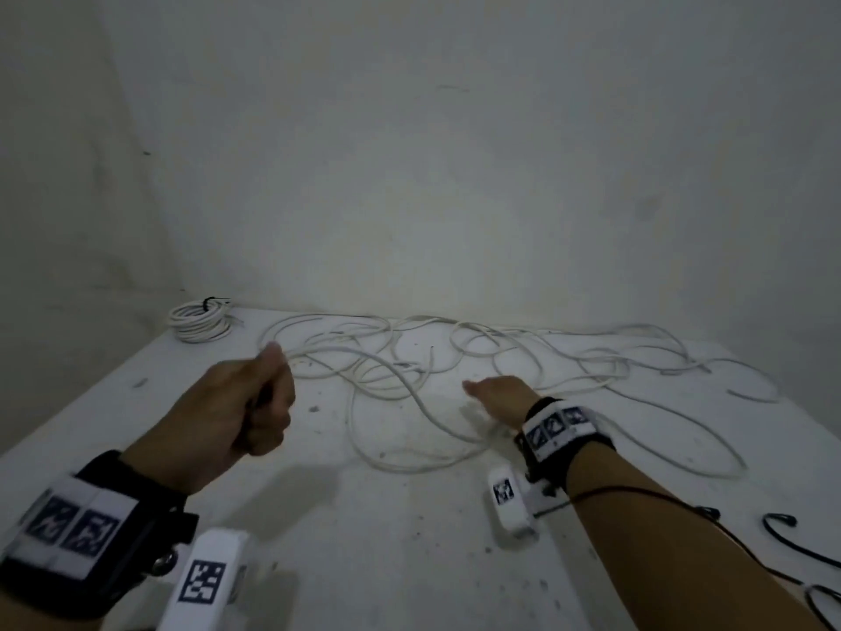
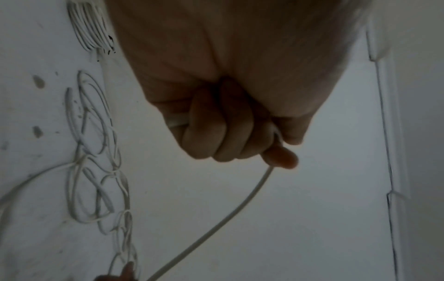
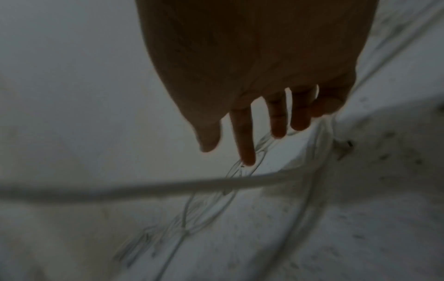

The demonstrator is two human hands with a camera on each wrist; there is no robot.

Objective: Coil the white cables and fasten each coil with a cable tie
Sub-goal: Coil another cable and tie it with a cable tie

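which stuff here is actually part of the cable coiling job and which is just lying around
Part of the job:
- loose white cable, gripped by the left hand
- right hand, fingers spread over the cable
- finished coil with its black cable tie
- black cable ties at the near right

Just lying about:
- table with its dark specks
- bare wall

Bare utility room or plain work corner, exact kind unclear. Blank grey-white plaster wall fills upper frame, scuffed, meeting second wall at upper left corner. White work surface below, stained with dark specks and smudges. Loose white cable sprawls across middle; tied coil sits far left by wall. Black cable ties lie lower right. Dim light, no furnishings visible.
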